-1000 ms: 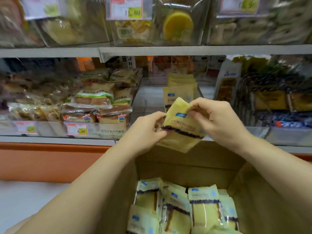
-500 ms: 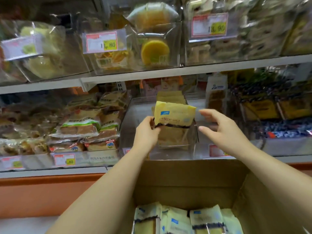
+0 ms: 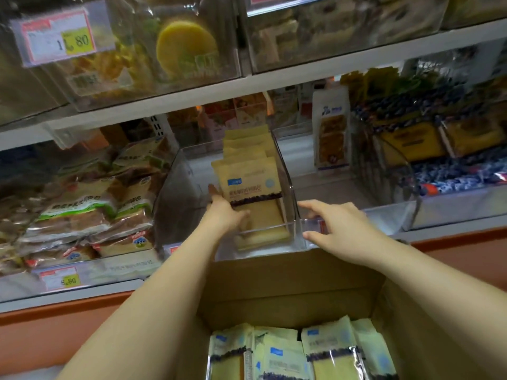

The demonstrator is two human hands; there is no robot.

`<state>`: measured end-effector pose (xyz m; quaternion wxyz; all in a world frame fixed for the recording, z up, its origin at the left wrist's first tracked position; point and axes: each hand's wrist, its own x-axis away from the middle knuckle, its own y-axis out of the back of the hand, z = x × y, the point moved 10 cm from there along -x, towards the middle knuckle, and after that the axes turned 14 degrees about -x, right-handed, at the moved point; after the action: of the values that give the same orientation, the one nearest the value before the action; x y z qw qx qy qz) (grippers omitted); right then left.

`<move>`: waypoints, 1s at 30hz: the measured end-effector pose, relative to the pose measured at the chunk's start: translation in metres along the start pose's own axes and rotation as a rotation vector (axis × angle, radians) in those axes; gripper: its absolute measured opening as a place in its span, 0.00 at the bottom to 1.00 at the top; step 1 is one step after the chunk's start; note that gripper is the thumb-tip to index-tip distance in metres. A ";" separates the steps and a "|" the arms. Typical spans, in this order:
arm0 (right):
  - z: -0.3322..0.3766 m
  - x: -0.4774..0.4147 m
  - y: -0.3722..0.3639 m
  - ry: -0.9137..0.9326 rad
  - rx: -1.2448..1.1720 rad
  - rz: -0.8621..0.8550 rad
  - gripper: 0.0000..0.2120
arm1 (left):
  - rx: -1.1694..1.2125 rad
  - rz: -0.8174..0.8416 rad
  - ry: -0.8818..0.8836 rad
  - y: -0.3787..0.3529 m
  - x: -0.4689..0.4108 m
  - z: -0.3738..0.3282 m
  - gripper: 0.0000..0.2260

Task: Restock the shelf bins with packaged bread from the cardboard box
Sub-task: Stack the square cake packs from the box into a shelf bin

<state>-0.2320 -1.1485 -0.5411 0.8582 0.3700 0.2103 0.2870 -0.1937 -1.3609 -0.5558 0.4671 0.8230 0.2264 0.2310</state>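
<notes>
I'm seating 1 bread packet (image 3: 247, 185) upright at the near end of the clear bin (image 3: 288, 185), left hand (image 3: 225, 215) pinching its edge, right hand (image 3: 338, 229) spread and empty nearby; next, I judge, let go and reach into the cardboard box (image 3: 288, 286).

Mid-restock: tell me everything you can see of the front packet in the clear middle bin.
The front tan bread packet is flat and rectangular, glossy film by its look, with a blue logo patch, a pale blue circle, a dark speckled band across its middle and yellow bread below. It stands upright, leaning slightly back, first in a row of like packets inside the clear plastic bin. The left hand holds its lower left edge.
</notes>
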 end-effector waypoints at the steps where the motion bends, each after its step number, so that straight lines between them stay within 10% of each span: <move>1: 0.002 0.000 0.001 0.015 0.008 -0.013 0.29 | 0.026 0.014 -0.037 -0.001 0.000 -0.006 0.35; 5: 0.007 0.001 0.004 0.035 0.061 -0.054 0.29 | 0.048 0.074 -0.184 0.001 0.010 -0.028 0.15; 11: 0.002 0.001 0.002 -0.001 -0.004 0.004 0.29 | 0.098 0.151 -0.195 0.002 0.004 -0.013 0.20; 18: 0.054 0.025 0.026 0.258 0.026 -0.269 0.16 | -0.136 -0.123 -0.179 0.035 0.025 0.003 0.34; 30: 0.072 0.059 -0.131 0.173 0.198 0.321 0.15 | -0.282 -0.213 -0.294 0.061 0.145 0.114 0.18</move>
<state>-0.1027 -1.2205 -0.6032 0.7397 0.4553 0.2486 0.4287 -0.0017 -1.3793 -0.5305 0.6271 0.7459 0.2067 0.0874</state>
